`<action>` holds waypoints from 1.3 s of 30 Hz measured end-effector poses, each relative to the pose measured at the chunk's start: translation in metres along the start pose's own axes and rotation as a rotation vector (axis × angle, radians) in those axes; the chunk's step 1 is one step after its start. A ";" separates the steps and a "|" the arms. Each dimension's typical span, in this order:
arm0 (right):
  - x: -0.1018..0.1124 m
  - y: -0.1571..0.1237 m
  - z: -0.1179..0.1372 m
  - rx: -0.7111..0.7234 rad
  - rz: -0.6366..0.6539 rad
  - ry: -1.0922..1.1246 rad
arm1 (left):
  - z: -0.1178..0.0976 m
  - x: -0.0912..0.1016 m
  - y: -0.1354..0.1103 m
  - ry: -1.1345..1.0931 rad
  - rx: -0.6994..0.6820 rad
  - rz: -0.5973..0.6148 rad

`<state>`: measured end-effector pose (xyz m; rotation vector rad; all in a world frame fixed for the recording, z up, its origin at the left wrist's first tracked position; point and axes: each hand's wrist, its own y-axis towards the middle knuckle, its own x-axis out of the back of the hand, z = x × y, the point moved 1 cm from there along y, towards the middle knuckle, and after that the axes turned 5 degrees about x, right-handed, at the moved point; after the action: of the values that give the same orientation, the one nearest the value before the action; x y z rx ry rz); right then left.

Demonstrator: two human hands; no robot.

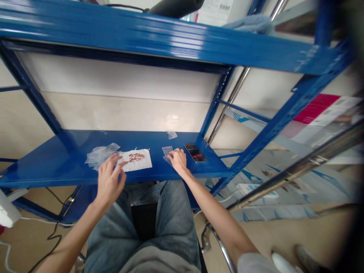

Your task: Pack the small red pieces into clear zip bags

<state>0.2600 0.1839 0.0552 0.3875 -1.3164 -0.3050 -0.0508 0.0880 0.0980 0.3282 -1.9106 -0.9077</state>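
My left hand is open, its fingers spread over the left edge of a white cloth. On that cloth lie several small brown and pink pieces, too small to name. Left of the cloth is a loose pile of clear plastic bags, close to the left fingertips. My right hand has its fingers closed at the edge of a small clear zip bag, which lies on the blue shelf. Just right of that hand rests a phone.
Another small clear bag lies at the shelf's back edge. A blue beam crosses above the work surface. Blue uprights and a metal pole stand to the right. Cables hang below left.
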 end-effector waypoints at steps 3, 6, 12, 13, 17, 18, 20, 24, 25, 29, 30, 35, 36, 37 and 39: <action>0.004 0.013 0.002 -0.044 0.023 0.035 | -0.036 -0.014 -0.040 -0.165 -0.072 0.152; 0.022 0.019 0.007 -0.055 -0.014 0.070 | -0.049 -0.029 -0.068 -0.359 -0.043 0.279; 0.058 -0.050 0.062 0.201 -0.235 0.386 | -0.041 -0.043 -0.068 -1.056 0.393 0.529; 0.057 -0.071 0.075 0.258 -0.184 0.440 | -0.040 -0.045 -0.066 -1.195 0.484 0.561; 0.045 -0.143 0.111 0.341 -0.009 0.533 | -0.037 -0.053 -0.067 -1.375 0.677 0.595; 0.042 -0.152 0.115 0.355 0.020 0.551 | -0.036 -0.055 -0.069 -1.342 0.692 0.609; 0.036 -0.159 0.117 0.370 0.061 0.603 | -0.033 -0.057 -0.076 -1.304 0.723 0.644; 0.029 -0.148 0.110 0.267 0.040 0.740 | -0.030 -0.057 -0.084 -1.344 0.707 0.822; 0.026 -0.145 0.108 0.247 0.041 0.773 | -0.029 -0.056 -0.084 -1.346 0.675 0.871; 0.010 -0.139 0.098 0.138 0.124 0.946 | -0.025 -0.055 -0.079 -1.313 0.646 0.917; 0.007 -0.138 0.094 0.081 0.136 1.000 | -0.022 -0.055 -0.078 -1.287 0.660 0.889; -0.001 -0.135 0.082 -0.223 0.181 1.268 | -0.011 -0.054 -0.075 -1.211 0.717 0.718; -0.001 -0.133 0.081 -0.262 0.210 1.316 | -0.010 -0.054 -0.075 -1.212 0.733 0.692; -0.001 -0.132 0.080 -0.288 0.239 1.355 | -0.009 -0.054 -0.075 -1.210 0.746 0.672; -0.001 -0.130 0.080 -0.311 0.289 1.400 | -0.008 -0.054 -0.075 -1.191 0.748 0.652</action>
<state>0.1815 0.0594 0.0129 0.0678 0.0672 0.0482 -0.0277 0.0630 0.0113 -0.5465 -3.1154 0.2142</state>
